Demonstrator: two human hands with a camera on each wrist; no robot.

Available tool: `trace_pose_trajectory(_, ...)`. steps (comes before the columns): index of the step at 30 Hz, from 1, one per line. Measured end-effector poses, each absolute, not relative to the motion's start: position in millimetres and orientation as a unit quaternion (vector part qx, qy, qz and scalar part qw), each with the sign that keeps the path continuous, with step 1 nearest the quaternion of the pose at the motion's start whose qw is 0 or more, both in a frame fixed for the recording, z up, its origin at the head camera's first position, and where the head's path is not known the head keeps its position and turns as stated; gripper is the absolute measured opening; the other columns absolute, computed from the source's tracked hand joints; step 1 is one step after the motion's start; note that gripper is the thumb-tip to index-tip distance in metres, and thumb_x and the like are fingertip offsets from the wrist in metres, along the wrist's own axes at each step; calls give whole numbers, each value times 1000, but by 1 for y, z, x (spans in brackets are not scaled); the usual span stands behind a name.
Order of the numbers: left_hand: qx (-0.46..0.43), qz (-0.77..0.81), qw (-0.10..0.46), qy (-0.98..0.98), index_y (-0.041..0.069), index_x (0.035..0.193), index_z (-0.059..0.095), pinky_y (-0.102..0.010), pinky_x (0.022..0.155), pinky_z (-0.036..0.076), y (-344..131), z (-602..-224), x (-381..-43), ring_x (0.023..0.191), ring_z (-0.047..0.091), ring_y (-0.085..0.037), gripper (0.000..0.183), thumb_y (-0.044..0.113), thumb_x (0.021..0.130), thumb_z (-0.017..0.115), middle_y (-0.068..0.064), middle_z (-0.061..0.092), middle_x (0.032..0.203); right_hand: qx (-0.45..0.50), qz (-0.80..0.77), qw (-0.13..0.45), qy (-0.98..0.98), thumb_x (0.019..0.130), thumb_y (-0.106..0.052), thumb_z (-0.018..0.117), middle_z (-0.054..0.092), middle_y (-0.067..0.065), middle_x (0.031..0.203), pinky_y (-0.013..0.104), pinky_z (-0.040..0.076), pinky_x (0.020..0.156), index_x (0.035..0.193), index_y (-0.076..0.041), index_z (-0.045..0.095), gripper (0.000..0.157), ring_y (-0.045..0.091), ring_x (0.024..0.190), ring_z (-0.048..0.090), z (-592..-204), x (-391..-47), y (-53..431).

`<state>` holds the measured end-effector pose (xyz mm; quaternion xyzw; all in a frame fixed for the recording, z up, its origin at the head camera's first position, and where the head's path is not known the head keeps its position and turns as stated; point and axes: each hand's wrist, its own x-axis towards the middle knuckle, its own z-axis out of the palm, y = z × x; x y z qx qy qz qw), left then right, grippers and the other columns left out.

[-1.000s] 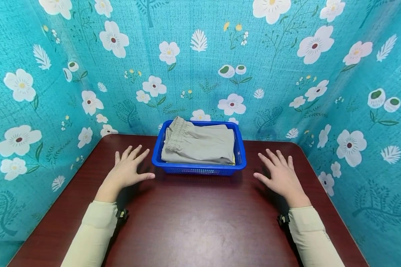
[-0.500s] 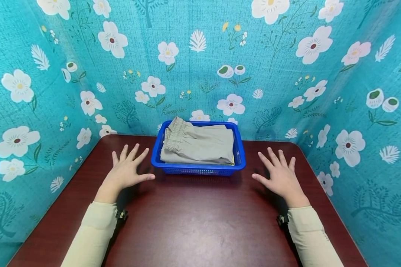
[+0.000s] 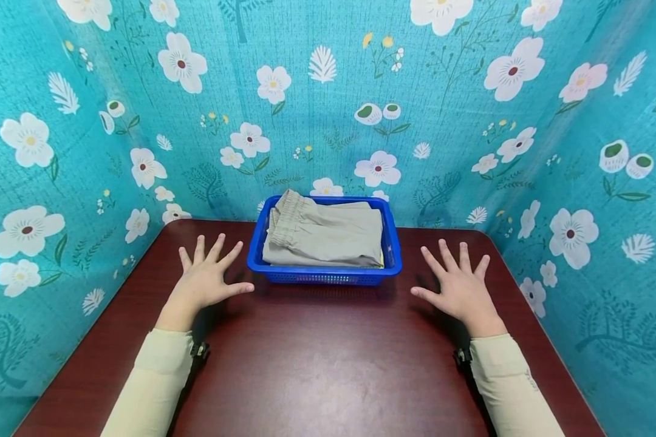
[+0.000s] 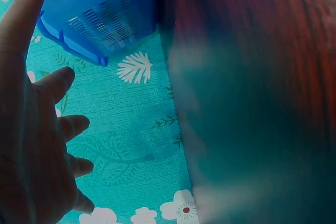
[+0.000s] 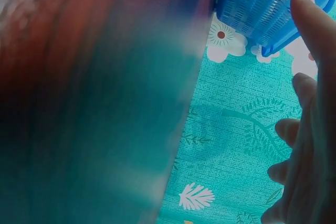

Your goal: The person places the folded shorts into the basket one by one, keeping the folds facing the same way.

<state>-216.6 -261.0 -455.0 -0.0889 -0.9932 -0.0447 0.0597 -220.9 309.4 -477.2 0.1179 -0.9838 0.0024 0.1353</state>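
A blue plastic basket (image 3: 328,277) with slotted sides stands at the back middle of the table. Folded grey-beige trousers (image 3: 333,233) with a gathered elastic waistband lie in it, the waistband at the left end. A bit of yellow shows under their right corner. To the left of the basket, my left hand (image 3: 205,282) is spread with its thumb toward the basket, holding nothing. My right hand (image 3: 461,291) mirrors it on the other side, fingers spread and empty. Both wrist views show the basket's slotted wall (image 4: 107,19) beyond the thumb.
The dark red-brown table (image 3: 328,358) has rounded back corners and a glossy top. Teal cloth (image 3: 328,145) printed with white flowers hangs behind it and along both sides. Each forearm wears a light sleeve (image 3: 153,370) and a small dark device (image 3: 199,350) at the wrist.
Fingers of both hands have fanned a little wider apart. The basket and trousers stay where they were; the head view has shifted very slightly.
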Motion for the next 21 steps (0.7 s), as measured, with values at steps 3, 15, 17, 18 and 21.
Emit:
trace_pose_trajectory(3,-90,-44,61,-993,37,153,16,-72,97,-24,-259,-453,-216,142,-17,-50,104,90,68,45,-16,8,161,114,-6,127,-985,73,-87,44,13,14,161,76,-18,98,153,-39,12,99,49,143,-14,-475,-220,309)
trace_pose_trajectory(15,-88,-34,65,-993,37,153,18,-77,98,-16,-260,-454,-216,142,-16,-52,102,86,69,50,-17,9,161,115,-2,119,-986,73,-85,47,7,14,162,77,-17,97,154,-36,14,100,47,142,-17,-474,-220,308)
trace_pose_trajectory(17,-88,-36,63,-994,37,153,18,-76,97,-20,-261,-454,-216,141,-17,-51,102,85,70,51,-17,8,161,115,-2,118,-986,73,-85,47,7,14,162,77,-19,97,154,-37,12,100,47,142,-18,-473,-220,308)
trace_pose_trajectory(18,-87,-37,62,-994,37,153,18,-75,97,-22,-261,-455,-216,141,-17,-51,102,84,70,52,-17,8,161,114,-2,117,-987,73,-85,47,7,14,162,76,-19,97,154,-37,11,101,47,142,-18,-474,-220,308)
trace_pose_trajectory(21,-88,-42,65,-993,37,153,19,-71,96,-27,-262,-455,-215,141,-18,-51,101,84,70,52,-17,8,161,114,-4,114,-987,73,-86,45,6,14,162,75,-20,97,154,-39,8,101,47,142,-18,-474,-219,308)
